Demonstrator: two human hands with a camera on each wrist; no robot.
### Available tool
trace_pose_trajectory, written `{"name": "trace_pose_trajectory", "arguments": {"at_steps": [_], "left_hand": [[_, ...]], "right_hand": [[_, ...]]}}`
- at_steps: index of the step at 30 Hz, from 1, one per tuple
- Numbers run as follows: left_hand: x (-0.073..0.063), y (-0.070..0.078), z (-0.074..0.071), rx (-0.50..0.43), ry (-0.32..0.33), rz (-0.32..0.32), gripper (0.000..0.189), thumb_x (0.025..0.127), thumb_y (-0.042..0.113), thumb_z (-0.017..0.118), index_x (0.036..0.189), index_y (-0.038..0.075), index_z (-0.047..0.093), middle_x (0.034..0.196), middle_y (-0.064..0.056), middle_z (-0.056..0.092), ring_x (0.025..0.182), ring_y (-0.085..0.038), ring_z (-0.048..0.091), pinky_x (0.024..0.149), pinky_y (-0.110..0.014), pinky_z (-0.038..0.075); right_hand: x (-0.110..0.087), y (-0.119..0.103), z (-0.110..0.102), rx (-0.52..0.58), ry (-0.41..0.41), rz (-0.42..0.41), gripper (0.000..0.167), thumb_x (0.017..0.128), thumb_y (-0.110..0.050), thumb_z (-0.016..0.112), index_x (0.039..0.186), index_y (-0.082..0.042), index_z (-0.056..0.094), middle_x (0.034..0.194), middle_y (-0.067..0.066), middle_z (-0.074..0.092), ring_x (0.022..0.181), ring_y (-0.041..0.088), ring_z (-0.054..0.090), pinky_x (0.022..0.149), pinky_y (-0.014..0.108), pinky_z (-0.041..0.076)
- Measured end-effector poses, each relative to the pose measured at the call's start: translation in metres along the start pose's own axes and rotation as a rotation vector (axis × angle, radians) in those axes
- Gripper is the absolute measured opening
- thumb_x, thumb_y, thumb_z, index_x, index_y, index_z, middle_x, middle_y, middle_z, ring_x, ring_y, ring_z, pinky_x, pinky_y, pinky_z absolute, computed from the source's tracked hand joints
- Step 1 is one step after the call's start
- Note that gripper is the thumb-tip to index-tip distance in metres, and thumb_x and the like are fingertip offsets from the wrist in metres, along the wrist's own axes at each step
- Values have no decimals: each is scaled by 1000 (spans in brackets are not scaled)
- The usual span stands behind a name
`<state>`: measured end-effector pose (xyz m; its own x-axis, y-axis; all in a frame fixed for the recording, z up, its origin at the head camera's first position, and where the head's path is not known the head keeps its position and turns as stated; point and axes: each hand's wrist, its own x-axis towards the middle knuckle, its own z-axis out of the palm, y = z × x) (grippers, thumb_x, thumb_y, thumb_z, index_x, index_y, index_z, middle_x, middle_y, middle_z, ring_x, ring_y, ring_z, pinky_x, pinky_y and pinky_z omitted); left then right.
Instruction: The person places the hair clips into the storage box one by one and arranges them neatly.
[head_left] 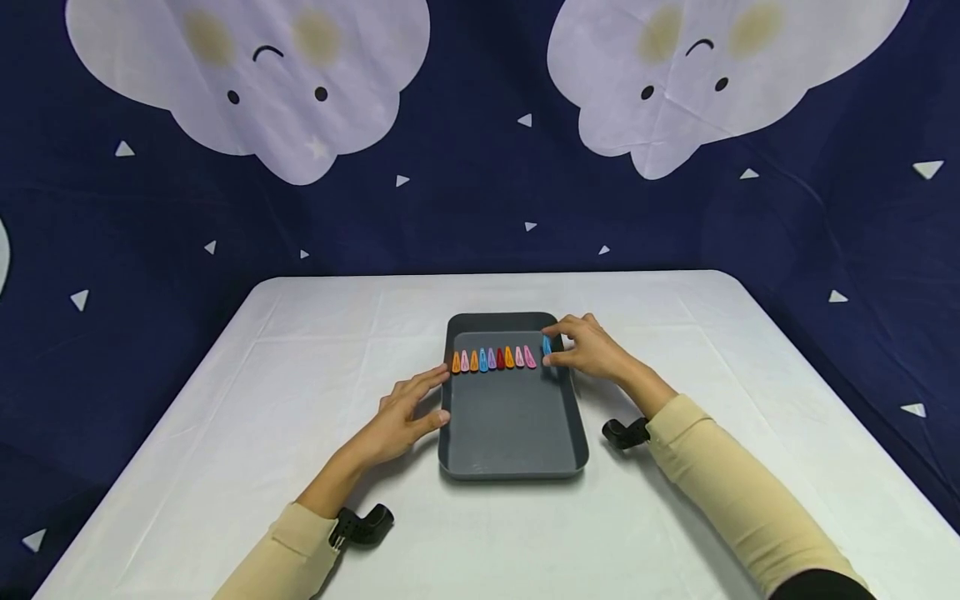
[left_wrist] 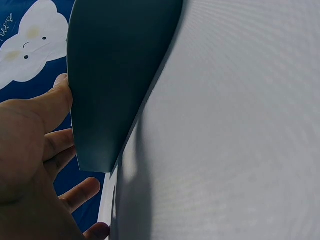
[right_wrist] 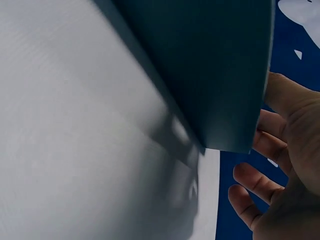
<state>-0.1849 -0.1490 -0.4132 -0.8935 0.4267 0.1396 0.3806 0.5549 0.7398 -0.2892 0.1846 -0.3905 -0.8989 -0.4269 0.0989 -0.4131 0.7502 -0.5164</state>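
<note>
A dark grey rectangular tray (head_left: 510,425) lies on the table, with a row of colourful snap hair clips (head_left: 500,359) across its upper part. At the right end, apart from the row, my right hand (head_left: 588,348) pinches a blue hair clip (head_left: 547,345) between thumb and fingers, close to the tray's right wall. My left hand (head_left: 401,425) rests its extended fingertips and thumb on the left rim. In the left wrist view the tray's outer wall (left_wrist: 120,75) stands beside that hand. The right wrist view shows the opposite wall (right_wrist: 210,75); there the clip is hidden.
A white cloth covers the table (head_left: 300,400) around the tray. Behind it hangs a dark blue curtain (head_left: 465,225) with clouds and small white triangles. Black wrist devices hang under both forearms, one by the left sleeve (head_left: 281,546), one by the right sleeve (head_left: 742,483).
</note>
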Motion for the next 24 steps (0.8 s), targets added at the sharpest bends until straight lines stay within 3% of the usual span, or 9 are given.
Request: {"name": "trace_pose_trajectory", "arguments": {"at_steps": [9,24], "left_hand": [[0,0,0,-7,-6,2,59,92,33,59,144,13,39,155,4,29,137,-28,27,101,-53,18],[-1,2,0,2,-4,3,60,92,34,59,145,14,38,155,3,29,137,-29,28,100,-54,18]], "right_hand": [[9,-3,6,-117,-30,-5,54,76,-35,77,122,-11,64,123,11,60,96,27,44,81,39,35],[17,-11,9,-224,-121,93,51,77,-35,76,121,-12,65,125,9,55,105,31,45,90,48,36]]}}
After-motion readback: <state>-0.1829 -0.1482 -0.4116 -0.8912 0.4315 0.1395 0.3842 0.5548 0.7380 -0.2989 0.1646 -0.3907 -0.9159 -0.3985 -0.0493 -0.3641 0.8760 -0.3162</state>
